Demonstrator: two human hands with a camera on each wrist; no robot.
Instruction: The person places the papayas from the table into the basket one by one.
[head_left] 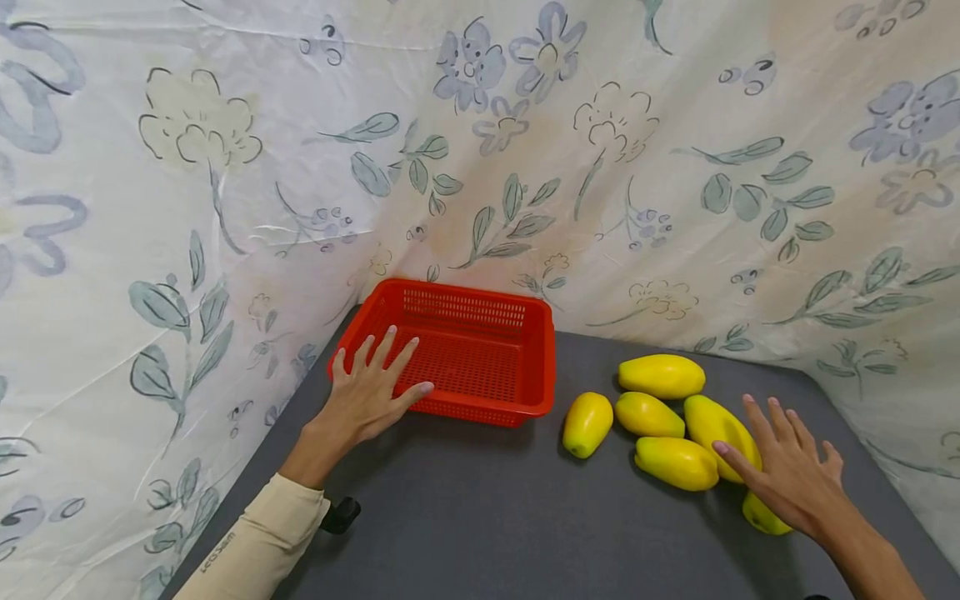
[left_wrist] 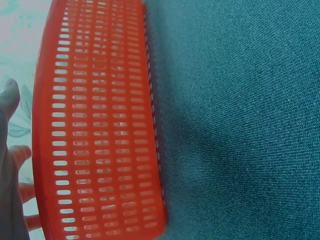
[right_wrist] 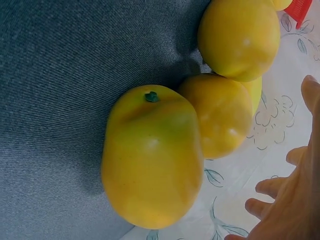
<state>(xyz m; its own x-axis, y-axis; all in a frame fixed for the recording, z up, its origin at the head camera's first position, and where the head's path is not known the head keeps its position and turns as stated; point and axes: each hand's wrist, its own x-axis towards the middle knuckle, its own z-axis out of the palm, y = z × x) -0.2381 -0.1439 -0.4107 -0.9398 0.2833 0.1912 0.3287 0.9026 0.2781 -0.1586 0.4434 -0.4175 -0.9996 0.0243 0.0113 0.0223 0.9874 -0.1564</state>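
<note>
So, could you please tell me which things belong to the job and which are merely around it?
Likely in the job:
red basket, near the left hand
six yellow fruits, near the right hand

Just surroundings:
gray tabletop
floral cloth

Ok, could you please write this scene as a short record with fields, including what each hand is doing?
container: red basket, plastic, with slotted walls
items: six yellow fruits visible, all outside the basket, to its right
left hand: spread over the near left part of the basket, holding nothing; contact with the rim cannot be told
right hand: spread above the rightmost fruits, holding nothing
surface: dark grey table
backdrop: white cloth with flowers and leaves
</note>
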